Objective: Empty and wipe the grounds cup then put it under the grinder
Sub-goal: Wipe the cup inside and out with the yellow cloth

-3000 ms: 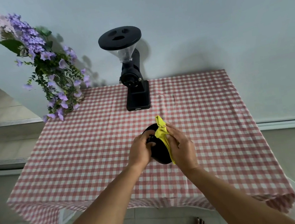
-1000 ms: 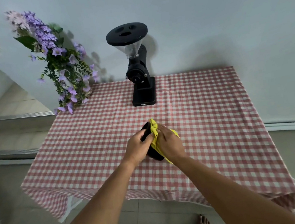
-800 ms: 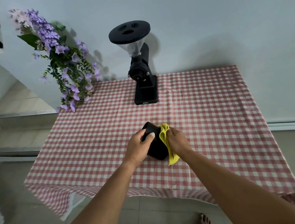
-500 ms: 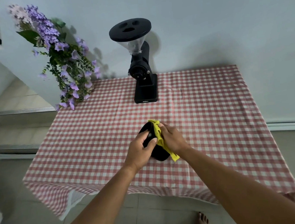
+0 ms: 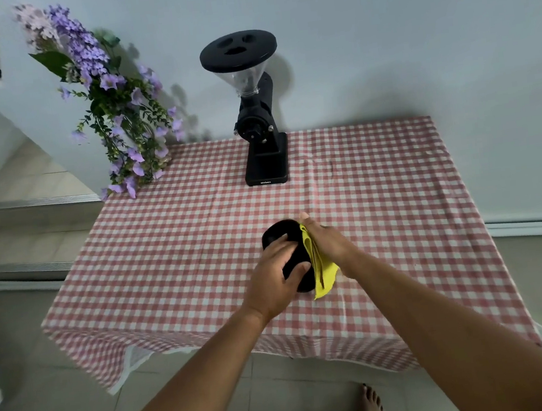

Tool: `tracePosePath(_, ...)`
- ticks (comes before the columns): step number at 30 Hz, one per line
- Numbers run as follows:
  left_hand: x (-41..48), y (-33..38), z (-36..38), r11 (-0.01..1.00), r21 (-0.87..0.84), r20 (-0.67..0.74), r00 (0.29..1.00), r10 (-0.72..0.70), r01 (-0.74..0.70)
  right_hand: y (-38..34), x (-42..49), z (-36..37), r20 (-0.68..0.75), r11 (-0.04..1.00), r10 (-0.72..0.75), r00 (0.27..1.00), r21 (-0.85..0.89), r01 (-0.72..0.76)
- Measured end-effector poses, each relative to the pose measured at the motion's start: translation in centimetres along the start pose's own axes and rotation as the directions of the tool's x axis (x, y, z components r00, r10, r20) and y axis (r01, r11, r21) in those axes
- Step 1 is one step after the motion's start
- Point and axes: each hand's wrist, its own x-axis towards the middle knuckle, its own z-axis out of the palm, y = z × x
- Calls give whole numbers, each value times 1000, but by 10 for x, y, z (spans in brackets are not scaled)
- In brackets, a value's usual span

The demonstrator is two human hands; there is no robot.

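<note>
Head view, single frame.

Bench [image 5: 172, 237]: covered by a red-and-white checked cloth that hangs over the near edge; stands against a pale wall.

Grinder [image 5: 258, 122]: black, upright at the back middle of the bench, clear funnel hopper under a flat black lid. The base plate below its spout carries nothing.

Grounds cup [image 5: 283, 234]: black, rounded, held above the middle of the bench, well apart from the grinder and nearer the person. Tilted, with its far end toward the grinder. Whether it touches the cloth-covered bench cannot be told. Its inside is not visible.

Left hand [image 5: 273, 277]: wrapped around the near left side of the grounds cup, fingers [image 5: 279, 243] spread over its top, thumb along the lower side; a firm hold.

Right hand [image 5: 326, 239]: closed on a yellow cloth [image 5: 319, 267], pressing it against the right side of the grounds cup. The fingertips reach the far rim of the cup; the loose end of the cloth hangs down below the hand toward the bench.

Flowers [image 5: 109, 98]: purple blooms with green leaves, at the back left corner of the bench, trailing over its edge.

Floor: pale tiles; one bare foot [image 5: 373, 403] at the lower edge. Steps [image 5: 27, 212] rise at the left.
</note>
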Motion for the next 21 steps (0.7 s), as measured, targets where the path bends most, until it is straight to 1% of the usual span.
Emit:
tracePosePath(2,-2,1,7,999,39,-10,1000,30,-30,2,0,-8,36,1000,23,999,19,-24)
tracePosePath(7,-7,4,18,979,174,-42,993,112,-103,11,-2,-20,52,999,-25,998,32,23)
tracePosePath(9,-6,5,18,973,210,-15,995,101,-96,14,-3,-21,17,997,-59,998,42,59)
tracePosePath(11,-4,7,16,981,188,9,998,54,-55,18,-3,-21,-25,994,-96,995,47,98)
tracePosePath(13,1,9,11,987,157,-56,997,45,-36,22,-3,-20,-50,989,-146,988,22,147)
tracePosePath(15,13,7,3,977,212,-172,984,52,-15,25,-3,-19,-87,981,-193,977,-44,190)
tracePosePath(16,21,6,-1,970,240,-204,979,24,27,24,-3,-19,-107,975,-217,970,-83,208)
tracePosePath(17,29,5,-5,965,245,-203,978,-43,93,23,-2,-19,-124,967,-241,962,-113,228)
tracePosePath(19,43,4,-12,946,203,-123,965,-230,251,23,0,-20,-152,953,-288,945,-146,267)
tracePosePath(20,49,3,-13,937,173,-75,952,-296,305,24,2,-20,-169,948,-300,939,-165,273)
tracePosePath(21,54,2,-15,931,145,-44,942,-332,334,23,2,-19,-188,944,-305,934,-185,272)
